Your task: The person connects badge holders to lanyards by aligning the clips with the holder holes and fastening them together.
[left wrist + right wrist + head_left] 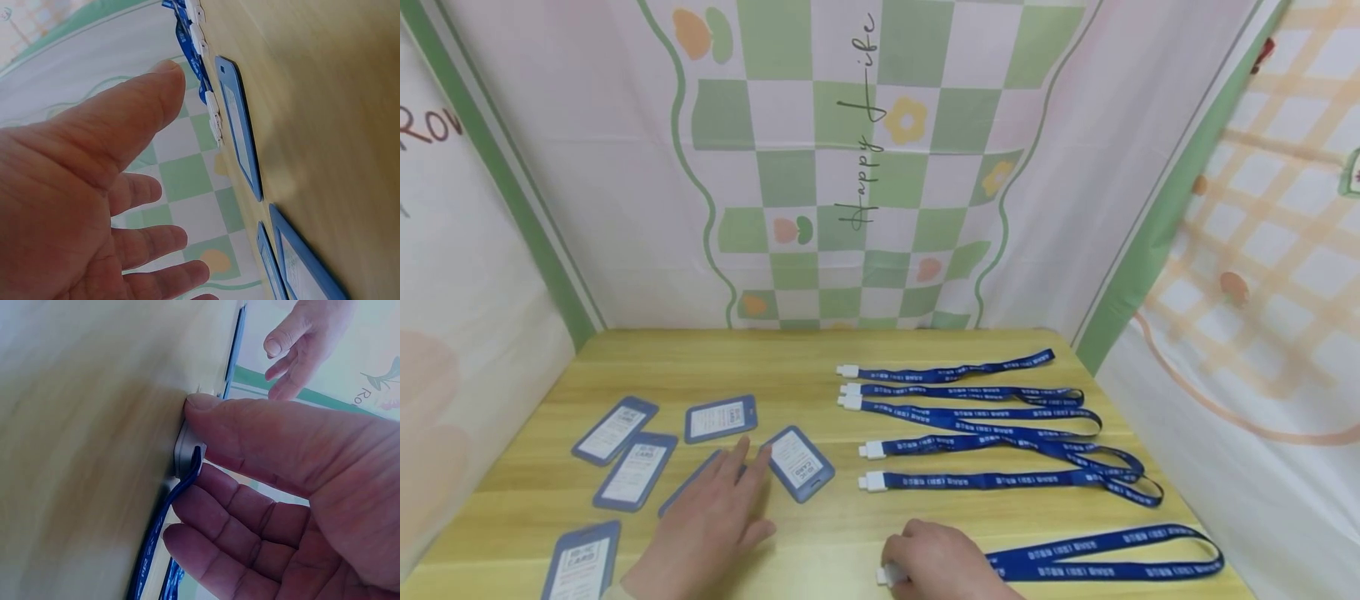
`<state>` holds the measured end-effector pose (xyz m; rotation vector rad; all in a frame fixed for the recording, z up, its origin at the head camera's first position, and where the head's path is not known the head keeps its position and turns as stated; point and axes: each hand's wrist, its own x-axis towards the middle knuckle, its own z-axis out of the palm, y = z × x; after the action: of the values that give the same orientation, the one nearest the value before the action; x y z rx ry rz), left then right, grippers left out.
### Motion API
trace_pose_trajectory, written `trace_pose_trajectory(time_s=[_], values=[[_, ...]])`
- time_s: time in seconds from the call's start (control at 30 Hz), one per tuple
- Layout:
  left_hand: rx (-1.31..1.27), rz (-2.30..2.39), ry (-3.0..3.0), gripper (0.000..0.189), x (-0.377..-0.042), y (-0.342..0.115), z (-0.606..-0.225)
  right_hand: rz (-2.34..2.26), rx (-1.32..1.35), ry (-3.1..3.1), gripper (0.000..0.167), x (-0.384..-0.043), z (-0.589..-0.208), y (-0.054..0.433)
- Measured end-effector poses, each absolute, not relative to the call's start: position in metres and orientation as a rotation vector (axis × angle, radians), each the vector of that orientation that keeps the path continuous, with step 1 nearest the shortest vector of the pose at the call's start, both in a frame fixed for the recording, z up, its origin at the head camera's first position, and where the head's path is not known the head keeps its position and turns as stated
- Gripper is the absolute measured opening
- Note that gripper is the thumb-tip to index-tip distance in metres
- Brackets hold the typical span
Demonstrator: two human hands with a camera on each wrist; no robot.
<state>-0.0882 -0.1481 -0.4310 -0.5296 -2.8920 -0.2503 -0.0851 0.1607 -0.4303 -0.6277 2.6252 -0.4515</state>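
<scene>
My right hand pinches the white plastic clip of the nearest blue lanyard between thumb and fingers, low over the table. The lanyard's strap trails off to the right in a long loop. Over the card holders on the left, my left hand hovers with spread fingers and holds nothing. Beneath it a blue card holder is mostly hidden. Another card holder lies just right of its fingertips; in the left wrist view, the palm and thumb stand apart from the card holders.
Several more blue lanyards lie in rows at the right, white clips toward the left. More card holders are spread at the left, including one at the back and one at the front edge. A patterned curtain rises behind the wooden table.
</scene>
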Motion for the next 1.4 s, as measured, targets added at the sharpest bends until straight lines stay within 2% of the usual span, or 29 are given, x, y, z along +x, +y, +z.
trace_pose_trajectory(time_s=[0.53, 0.87, 1.23, 1.4], values=[[-0.413, -0.336, -2.964, 0.094, -0.082, -0.155, -0.432, -0.427, -0.658, 2.603, 0.014, -0.085, -0.433, 0.153], [-0.344, -0.313, -2.989, 0.091, -0.079, -0.161, -0.437, -0.386, -0.692, 2.601, 0.013, -0.085, -0.434, 0.149], [-0.280, -0.269, -2.996, 0.077, -0.086, -0.165, -0.446, -0.424, -0.674, 2.613, 0.014, -0.087, -0.435, 0.152], [-0.274, -0.276, -3.025, 0.081, -0.088, -0.165, -0.447, -0.432, -0.665, 2.613, 0.014, -0.088, -0.435, 0.153]])
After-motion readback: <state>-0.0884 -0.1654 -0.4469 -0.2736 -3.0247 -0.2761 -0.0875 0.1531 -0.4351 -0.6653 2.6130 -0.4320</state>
